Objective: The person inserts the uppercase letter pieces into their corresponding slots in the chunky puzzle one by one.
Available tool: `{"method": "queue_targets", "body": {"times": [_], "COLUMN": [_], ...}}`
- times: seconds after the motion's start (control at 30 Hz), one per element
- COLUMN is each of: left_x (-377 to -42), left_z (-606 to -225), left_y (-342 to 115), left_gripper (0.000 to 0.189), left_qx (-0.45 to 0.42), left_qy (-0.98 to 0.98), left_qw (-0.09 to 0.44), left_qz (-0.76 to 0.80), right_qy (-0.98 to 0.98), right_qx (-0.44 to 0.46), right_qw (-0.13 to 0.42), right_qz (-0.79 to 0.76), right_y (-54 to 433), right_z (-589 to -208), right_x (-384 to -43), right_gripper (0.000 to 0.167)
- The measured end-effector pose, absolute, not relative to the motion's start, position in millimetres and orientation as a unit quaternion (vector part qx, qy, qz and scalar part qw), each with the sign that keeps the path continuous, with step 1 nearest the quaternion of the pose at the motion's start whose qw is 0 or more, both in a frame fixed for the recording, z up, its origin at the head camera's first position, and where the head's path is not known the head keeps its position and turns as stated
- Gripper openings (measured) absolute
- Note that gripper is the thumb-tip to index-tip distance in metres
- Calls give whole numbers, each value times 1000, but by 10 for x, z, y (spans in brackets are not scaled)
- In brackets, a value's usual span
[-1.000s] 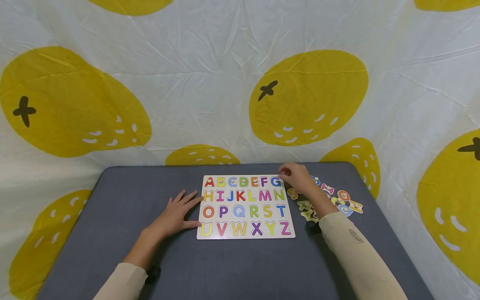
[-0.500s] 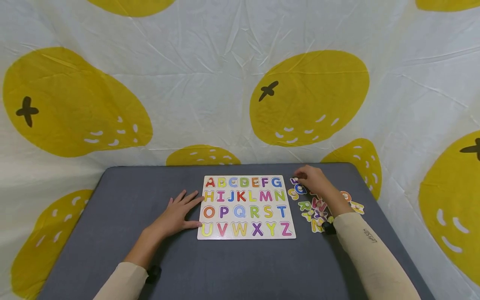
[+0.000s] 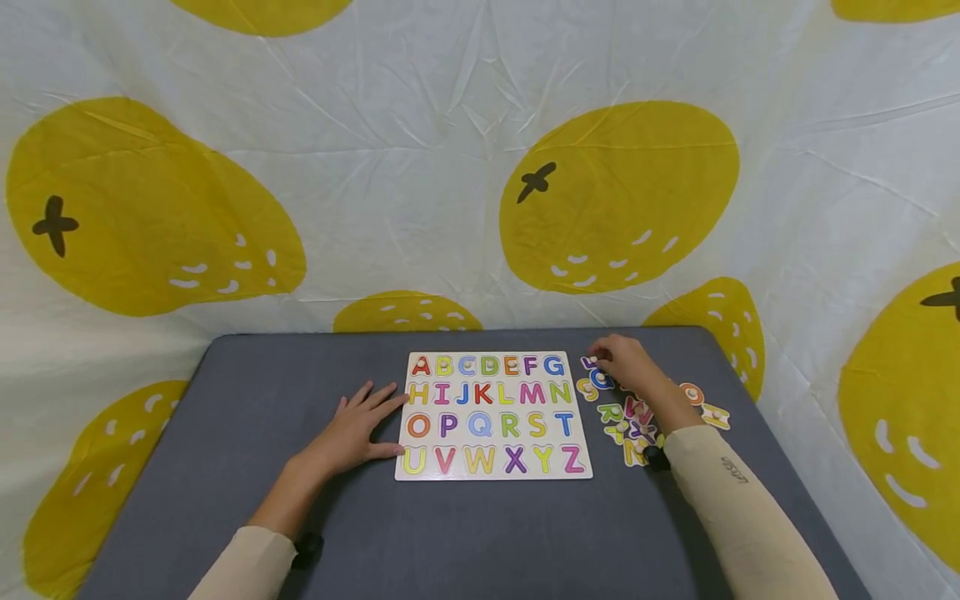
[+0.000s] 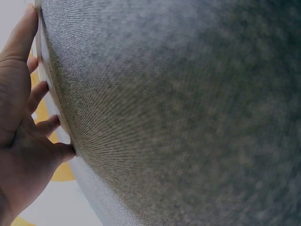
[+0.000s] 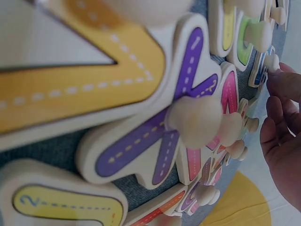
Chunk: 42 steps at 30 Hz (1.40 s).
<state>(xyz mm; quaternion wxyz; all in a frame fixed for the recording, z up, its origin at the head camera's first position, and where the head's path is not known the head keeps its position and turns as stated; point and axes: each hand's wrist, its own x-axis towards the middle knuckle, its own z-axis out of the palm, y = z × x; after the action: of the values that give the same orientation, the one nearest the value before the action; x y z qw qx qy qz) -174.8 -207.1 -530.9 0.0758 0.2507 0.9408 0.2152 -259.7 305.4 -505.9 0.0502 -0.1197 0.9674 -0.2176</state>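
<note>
A white alphabet puzzle board point(image 3: 495, 480) with colored letters A to Z lies on the dark grey table. Along its left edge rests my left hand point(image 3: 360, 429), fingers spread; the left wrist view shows the fingertips at the board's edge point(image 4: 55, 87). My right hand point(image 3: 628, 360) is beyond the board's right side, thumb and finger pinching a small purple letter piece point(image 3: 587, 363) by its knob. Below that hand are a blue letter piece point(image 3: 602, 380) and a yellow one point(image 3: 586, 390). Thumb and curled fingers point(image 5: 282, 89) appear at the right wrist view's edge.
Loose wooden letters with round knobs crowd the table right of the board, including a green R point(image 3: 609, 413), an orange O point(image 3: 692, 393) and a purple X point(image 5: 120, 153). Part of the pile hides under the right forearm. A lemon-print cloth point(image 3: 420, 208) hangs behind the table point(image 3: 300, 383).
My right hand has moved from the board's top right corner, by the G, rightward to the purple letter piece, then stayed there. The left hand keeps its place.
</note>
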Motion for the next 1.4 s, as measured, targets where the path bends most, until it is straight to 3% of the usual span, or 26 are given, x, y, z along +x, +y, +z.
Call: {"method": "queue_targets", "body": {"times": [0.27,0.9,1.4], "left_x": [-1749,-1747,-1750], "left_z": [-5309,-5295,-5275], "left_y": [-2068,-2073,-2077], "left_gripper": [89,89,89], "left_qx": [248,250,253], "left_qy": [941,941,942], "left_qw": [79,81,84], "left_qz": [214,215,204], "right_qy": [968,954,958], "right_qx": [-118,-146,-96], "right_qw": [29,35,46], "right_qz": [-221,-258,-267], "right_y": [2997,2481,2021], "right_z": [-4966,-4944,-5076], "right_x": [-2574,-2539,-2598], "right_gripper": [15,12,13]}}
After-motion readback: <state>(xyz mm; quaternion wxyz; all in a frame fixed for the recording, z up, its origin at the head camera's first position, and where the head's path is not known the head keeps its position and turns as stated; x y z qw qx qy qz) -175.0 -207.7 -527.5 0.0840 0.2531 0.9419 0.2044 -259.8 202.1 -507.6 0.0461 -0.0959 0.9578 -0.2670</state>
